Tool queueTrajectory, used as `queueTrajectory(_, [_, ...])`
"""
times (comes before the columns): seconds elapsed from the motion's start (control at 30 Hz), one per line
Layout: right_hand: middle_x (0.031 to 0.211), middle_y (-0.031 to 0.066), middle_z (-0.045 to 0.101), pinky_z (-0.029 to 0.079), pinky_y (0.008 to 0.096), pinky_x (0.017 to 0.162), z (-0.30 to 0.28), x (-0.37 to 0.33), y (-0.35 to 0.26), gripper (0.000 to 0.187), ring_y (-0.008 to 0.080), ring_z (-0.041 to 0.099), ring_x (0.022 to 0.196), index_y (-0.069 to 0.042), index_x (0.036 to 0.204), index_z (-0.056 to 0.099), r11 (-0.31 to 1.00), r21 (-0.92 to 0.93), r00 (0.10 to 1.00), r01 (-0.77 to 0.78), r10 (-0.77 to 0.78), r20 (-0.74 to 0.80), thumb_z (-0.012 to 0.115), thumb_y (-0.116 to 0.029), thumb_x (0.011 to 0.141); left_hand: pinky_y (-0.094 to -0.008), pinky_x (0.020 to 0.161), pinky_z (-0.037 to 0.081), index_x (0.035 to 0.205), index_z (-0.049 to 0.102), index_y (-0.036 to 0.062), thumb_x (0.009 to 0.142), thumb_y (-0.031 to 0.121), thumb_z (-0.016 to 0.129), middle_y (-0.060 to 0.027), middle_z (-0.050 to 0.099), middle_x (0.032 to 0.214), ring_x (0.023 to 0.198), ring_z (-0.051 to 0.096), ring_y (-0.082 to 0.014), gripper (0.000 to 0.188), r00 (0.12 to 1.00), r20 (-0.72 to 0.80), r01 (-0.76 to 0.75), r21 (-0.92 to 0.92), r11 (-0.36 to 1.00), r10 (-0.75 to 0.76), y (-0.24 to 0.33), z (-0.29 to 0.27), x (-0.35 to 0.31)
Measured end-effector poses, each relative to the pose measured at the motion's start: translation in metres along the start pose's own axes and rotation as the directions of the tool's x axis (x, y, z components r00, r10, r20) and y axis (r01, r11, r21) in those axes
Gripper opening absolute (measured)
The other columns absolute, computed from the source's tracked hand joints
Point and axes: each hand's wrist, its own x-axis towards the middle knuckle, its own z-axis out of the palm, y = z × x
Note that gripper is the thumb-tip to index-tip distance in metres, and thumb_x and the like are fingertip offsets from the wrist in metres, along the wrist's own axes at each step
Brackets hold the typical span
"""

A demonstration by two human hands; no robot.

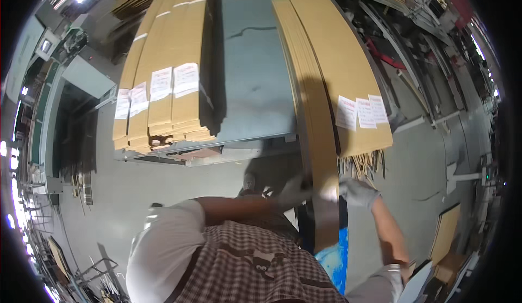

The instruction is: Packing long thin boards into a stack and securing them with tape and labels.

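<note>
A long stack of cardboard strips [323, 156] juts off the table toward my body, its near end in front of my apron. My left hand [296, 192], in a grey glove, is at the stack's left side and smeared by motion, so its fingers cannot be made out. At the right side is my right hand [359, 193], also gloved, its fingers curled in against the cardboard's edge. What those fingers hold is hidden. A bright white patch [328, 194] crosses the stack between both hands; I cannot tell whether it is a band or a label.
Bundled cardboard [179, 36] with white labels lies on the left of the grey table [253, 69]. A wider labelled cardboard stack [348, 69] lies at the right. Under the strips' near end is a blue-and-white surface [334, 259]. Metal frames [391, 47] stand beyond the table's right side.
</note>
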Motion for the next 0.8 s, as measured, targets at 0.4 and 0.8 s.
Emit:
queueTrajectory(0.4, [0.109, 0.0208, 0.066, 0.046, 0.0394, 0.094, -0.036, 0.014, -0.100, 0.054, 0.0328, 0.061, 0.108, 0.000, 0.132, 0.051, 0.938, 0.279, 0.963, -0.207, 0.246, -0.110, 0.060, -0.033, 0.091, -0.0359, 0.101, 0.044, 0.145, 0.024, -0.0032, 0.100, 0.022, 0.052, -0.0200, 0.046, 0.135, 0.121, 0.052, -0.0260, 0.059, 0.818, -0.496, 0.373, 0.070, 0.925, -0.292, 0.006, 0.043, 0.042])
queueTrajectory(0.8, [0.087, 0.0161, 0.070, 0.055, 0.0410, 0.081, -0.067, -0.034, -0.077, 0.053, 0.0355, 0.068, 0.077, -0.007, 0.140, 0.043, 0.981, 0.024, 0.946, 0.195, -0.181, -0.270, 0.053, -0.012, 0.089, -0.0303, 0.079, 0.052, 0.115, 0.049, 0.0051, 0.094, 0.018, 0.063, -0.0100, 0.062, 0.104, 0.098, 0.061, -0.0155, 0.028, 0.932, 0.082, 0.361, -0.117, 0.925, -0.353, 0.041, -0.011, -0.043])
